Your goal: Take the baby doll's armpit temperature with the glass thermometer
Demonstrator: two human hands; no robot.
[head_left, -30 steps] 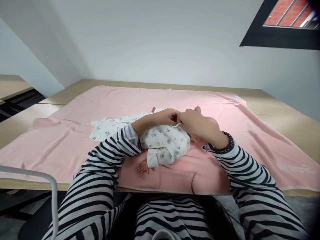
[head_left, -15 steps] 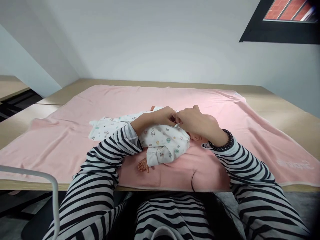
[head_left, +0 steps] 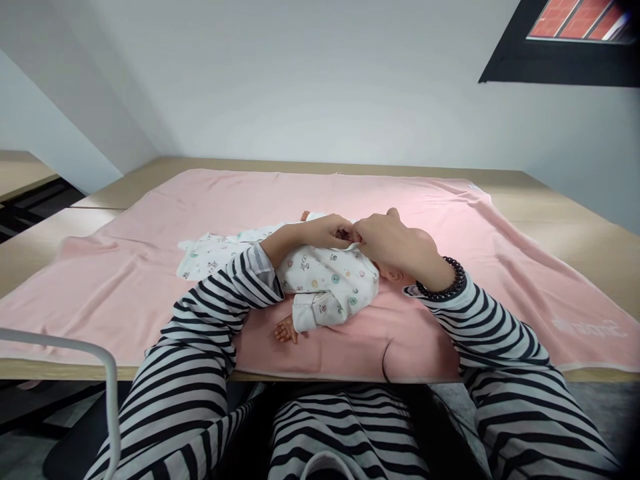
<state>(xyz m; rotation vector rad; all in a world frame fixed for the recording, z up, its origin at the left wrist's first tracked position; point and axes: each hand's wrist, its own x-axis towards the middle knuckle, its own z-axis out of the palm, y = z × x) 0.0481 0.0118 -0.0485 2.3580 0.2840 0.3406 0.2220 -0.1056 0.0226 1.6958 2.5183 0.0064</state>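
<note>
The left hand (head_left: pixel 327 230) and the right hand (head_left: pixel 387 239) are meeting fingertip to fingertip, both pinching a lifted edge of the printed white garment (head_left: pixel 333 273) up by the neck. The doll (head_left: pixel 286 329) is wearing it, lying crosswise beneath them, the right hand partly hiding its head. A beaded bracelet (head_left: pixel 454 280) is circling the right wrist. Below, a pink blanket (head_left: pixel 270 193) is covering most of the wooden table (head_left: pixel 545 200).

Pale wall (head_left: pixel 320 87), dark-framed window (head_left: pixel 575 50) at upper right, light wood table (head_left: pixel 575 220), grey floor (head_left: pixel 607 410) below
</note>
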